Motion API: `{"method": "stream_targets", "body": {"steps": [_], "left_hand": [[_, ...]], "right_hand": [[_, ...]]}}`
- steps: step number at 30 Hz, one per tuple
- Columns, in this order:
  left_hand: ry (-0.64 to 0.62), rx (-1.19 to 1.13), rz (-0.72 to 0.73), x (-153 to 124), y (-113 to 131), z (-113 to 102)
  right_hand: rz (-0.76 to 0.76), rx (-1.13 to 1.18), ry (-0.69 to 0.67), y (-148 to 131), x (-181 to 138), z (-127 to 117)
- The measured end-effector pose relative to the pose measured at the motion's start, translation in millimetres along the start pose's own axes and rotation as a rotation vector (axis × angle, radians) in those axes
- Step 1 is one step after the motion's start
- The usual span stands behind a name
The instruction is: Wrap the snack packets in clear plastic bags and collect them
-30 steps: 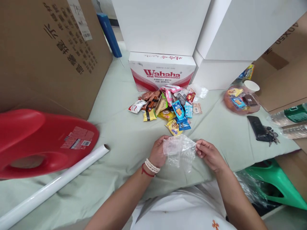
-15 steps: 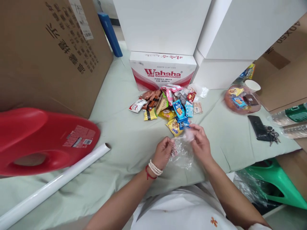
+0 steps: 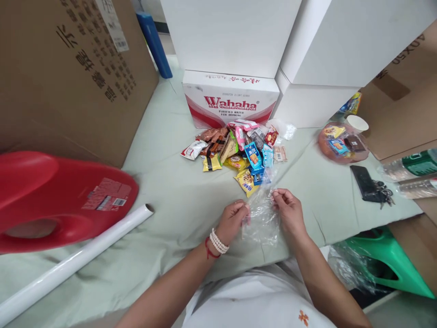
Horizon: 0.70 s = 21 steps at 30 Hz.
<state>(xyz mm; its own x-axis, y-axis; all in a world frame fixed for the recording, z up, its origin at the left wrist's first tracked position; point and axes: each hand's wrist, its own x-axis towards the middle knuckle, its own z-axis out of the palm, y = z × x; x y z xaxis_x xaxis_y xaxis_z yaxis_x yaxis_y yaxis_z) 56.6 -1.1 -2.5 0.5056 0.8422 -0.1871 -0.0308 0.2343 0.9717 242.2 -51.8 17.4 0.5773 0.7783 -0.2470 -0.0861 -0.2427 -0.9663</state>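
Observation:
Between my two hands stretches a thin clear plastic bag [image 3: 262, 223], low over the green cloth. My left hand [image 3: 233, 221], with a beaded bracelet on its wrist, pinches the bag's left side. Thumb and finger of my right hand [image 3: 289, 210] are closed on its right edge. Just beyond the bag lies a pile of small packaged snacks. Nearest are a yellow cookie packet [image 3: 246, 182] and a blue packet [image 3: 253, 155]; a white and red packet [image 3: 194, 149] sits at the pile's left.
Behind the pile stands a Wahaha carton [image 3: 232, 102] under white boxes. A red jug [image 3: 64, 205] and a white roll [image 3: 78, 264] lie left. To the right are a round container of snacks [image 3: 341, 152], a paper cup [image 3: 357, 123], a phone [image 3: 364, 182], keys [image 3: 384, 193] and bottles [image 3: 419, 164].
The bag, bunched near my right fingers before, is now spread out between both hands. My right hand has moved slightly down and to the right.

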Motion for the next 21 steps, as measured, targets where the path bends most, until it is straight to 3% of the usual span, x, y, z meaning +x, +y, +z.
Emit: {"method": "stream_targets", "body": {"steps": [2,4,9,11,15,21], "left_hand": [[0.112,0.115,0.112,-2,0,1],[0.217,0.160,0.167,-3,1,1],[0.283,0.115,0.037,2,4,-2],[0.291,0.143,-0.020,7,3,-5],[0.311,0.058,-0.021,14,2,-11],[0.214,0.013,0.026,10,4,-13]], "right_hand": [[-0.066,-0.023,0.017,-1,1,-2],[-0.107,-0.080,-0.076,-3,-2,-4],[-0.164,-0.201,-0.331,-5,-20,-3],[-0.133,-0.199,-0.352,-3,-24,-2],[0.051,-0.071,-0.218,1,-24,-7],[0.092,-0.104,-0.334,-10,-13,-20]]}}
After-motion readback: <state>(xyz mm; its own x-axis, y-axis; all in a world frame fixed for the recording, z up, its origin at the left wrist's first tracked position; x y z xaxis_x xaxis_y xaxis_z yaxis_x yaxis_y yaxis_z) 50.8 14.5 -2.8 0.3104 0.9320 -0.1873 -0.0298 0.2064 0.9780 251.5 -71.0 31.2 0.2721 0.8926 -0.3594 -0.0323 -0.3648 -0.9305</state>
